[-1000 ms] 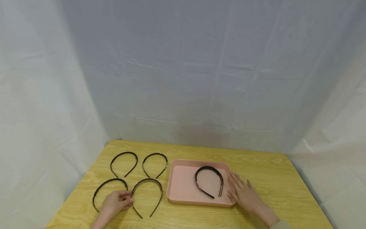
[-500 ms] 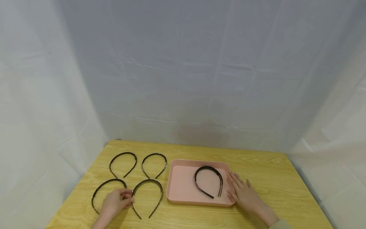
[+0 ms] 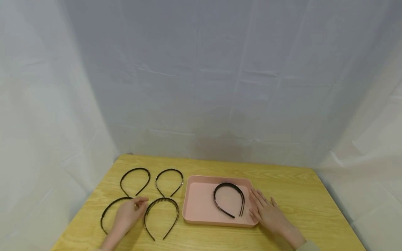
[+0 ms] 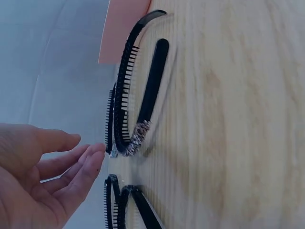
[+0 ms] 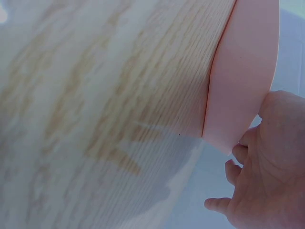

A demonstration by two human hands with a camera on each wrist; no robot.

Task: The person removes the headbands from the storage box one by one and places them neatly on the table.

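My left hand (image 3: 127, 214) has let go and lifted, fingers loose, above the front-left headband (image 3: 108, 211) near the table's front-left corner. Right hand (image 3: 267, 212) flat against the tray (image 3: 201, 216). A careless reach may knock the toothed headband (image 3: 161, 216).

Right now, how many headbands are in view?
5. Four lie on the table: far left headband, far right headband, near left headband under the left hand, toothed headband. One lies in the pink tray: tray headband. None seems hidden.
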